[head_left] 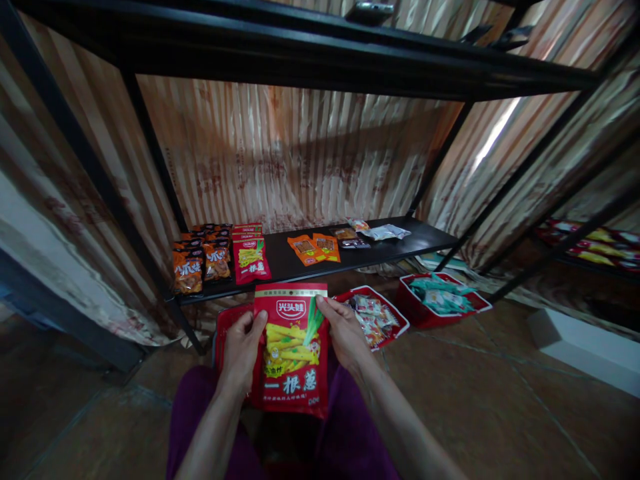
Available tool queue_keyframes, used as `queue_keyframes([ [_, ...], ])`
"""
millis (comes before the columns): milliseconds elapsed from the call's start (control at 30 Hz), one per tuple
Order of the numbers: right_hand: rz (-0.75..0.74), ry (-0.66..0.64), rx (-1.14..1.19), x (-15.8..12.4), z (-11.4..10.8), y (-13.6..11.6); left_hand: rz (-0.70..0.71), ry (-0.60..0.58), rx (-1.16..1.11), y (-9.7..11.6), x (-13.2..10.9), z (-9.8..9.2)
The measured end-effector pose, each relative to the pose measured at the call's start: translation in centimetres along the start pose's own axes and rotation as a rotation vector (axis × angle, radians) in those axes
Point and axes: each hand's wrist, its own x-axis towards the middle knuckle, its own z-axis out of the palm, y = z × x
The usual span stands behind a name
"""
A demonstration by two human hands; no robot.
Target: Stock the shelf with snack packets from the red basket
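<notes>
A red snack bag (293, 363) with yellow sticks and a green onion printed on it is held upright in front of my knees. My left hand (241, 350) grips its left edge, thumb on the front. On the upper right edge, my right hand (345, 333) pinches it the same way. Just beyond, similar red snack bags (251, 260) stand in a row on the low black shelf (280, 257). Beside them on the left are rows of black-and-orange snack bags (188, 272).
Orange packets (306, 249) and a silvery packet (386, 232) lie farther along the shelf. Red baskets hold wrapped snacks (370, 317) and teal packets (440, 293) on the floor. A black upper shelf (320, 63) overhangs; a white box (585, 347) sits right.
</notes>
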Motion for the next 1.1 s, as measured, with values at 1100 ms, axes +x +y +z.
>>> queue_keyframes([
  [1100,-0.018,0.020,0.066,1.3,0.1,-0.9,0.036,0.045,0.001,0.1,0.8,0.7],
])
